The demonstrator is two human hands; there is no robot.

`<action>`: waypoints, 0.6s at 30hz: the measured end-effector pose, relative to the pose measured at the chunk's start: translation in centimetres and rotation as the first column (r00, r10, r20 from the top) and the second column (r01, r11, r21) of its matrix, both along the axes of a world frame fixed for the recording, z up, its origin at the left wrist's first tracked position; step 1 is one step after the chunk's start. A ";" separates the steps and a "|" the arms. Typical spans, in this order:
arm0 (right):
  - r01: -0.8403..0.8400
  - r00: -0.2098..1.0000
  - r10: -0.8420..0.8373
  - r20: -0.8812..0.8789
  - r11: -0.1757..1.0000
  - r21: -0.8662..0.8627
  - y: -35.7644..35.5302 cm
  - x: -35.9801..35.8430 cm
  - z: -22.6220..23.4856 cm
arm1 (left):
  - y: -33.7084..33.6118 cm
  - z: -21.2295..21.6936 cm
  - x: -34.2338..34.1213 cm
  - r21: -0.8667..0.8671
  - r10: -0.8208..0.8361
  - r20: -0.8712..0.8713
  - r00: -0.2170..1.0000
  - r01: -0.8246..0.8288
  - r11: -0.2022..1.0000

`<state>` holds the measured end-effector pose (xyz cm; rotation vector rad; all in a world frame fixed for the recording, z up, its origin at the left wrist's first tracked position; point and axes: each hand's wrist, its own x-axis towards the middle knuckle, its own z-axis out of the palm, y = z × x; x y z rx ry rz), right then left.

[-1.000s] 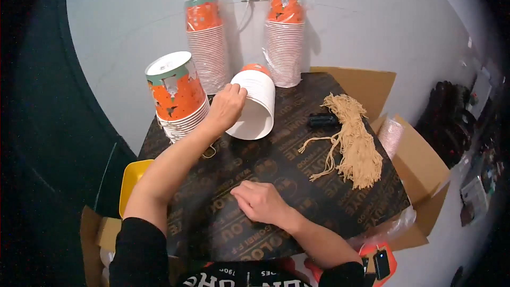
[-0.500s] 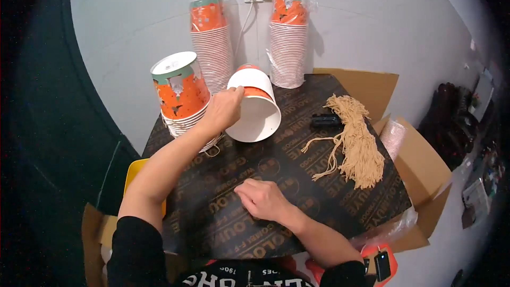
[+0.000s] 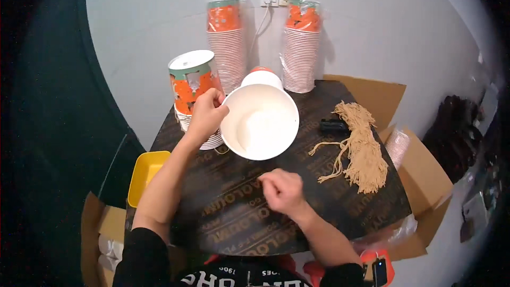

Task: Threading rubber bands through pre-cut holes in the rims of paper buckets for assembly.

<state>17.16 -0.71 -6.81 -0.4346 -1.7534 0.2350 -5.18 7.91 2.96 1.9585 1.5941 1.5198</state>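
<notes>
My left hand point(image 3: 208, 118) pinches the left rim of a white paper bucket point(image 3: 260, 122), whose open mouth faces me above the table. Behind its upper edge another white bucket point(image 3: 262, 77) shows, with a bit of orange on it. My right hand point(image 3: 283, 190) is a loose fist low in front of the bucket, apart from it; nothing shows sticking out of its fingers. Just left of the held bucket stands an upside-down stack of orange and green buckets point(image 3: 192, 87), its lower part partly behind my left hand. A loop of cord point(image 3: 221, 150) hangs at the stack's foot.
Two tall plastic-wrapped bucket stacks point(image 3: 226, 58) point(image 3: 302, 56) stand by the wall. A bundle of tan cords point(image 3: 364, 151) lies at the right beside a small black object point(image 3: 333, 126). A yellow bin point(image 3: 139, 178) and cardboard boxes point(image 3: 425, 165) flank the dark printed table point(image 3: 212, 202).
My left hand has brought the bucket nearer and turned its mouth toward me. My right hand has moved slightly up and right. The whole view has shifted a little.
</notes>
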 end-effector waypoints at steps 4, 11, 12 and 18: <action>0.149 0.971 -0.171 -0.165 0.979 -0.136 0.9 2.1 0.0 | -3.2 -0.9 -1.0 -0.167 -0.137 0.472 0.871 0.241 0.956; 0.015 0.918 -0.184 -0.352 0.902 -0.432 3.0 3.9 -0.5 | -5.4 -5.1 -2.4 -0.218 -0.077 0.463 0.883 0.198 0.956; 0.129 0.915 -0.262 -0.306 0.910 -0.393 3.7 4.6 -0.5 | -6.0 -5.1 -2.5 -0.207 -0.078 0.472 0.878 0.197 0.958; 0.515 0.784 -0.619 -0.045 0.690 -0.509 7.3 11.2 -0.8 | -7.3 -6.4 -2.5 0.001 -0.078 0.331 0.940 0.083 0.997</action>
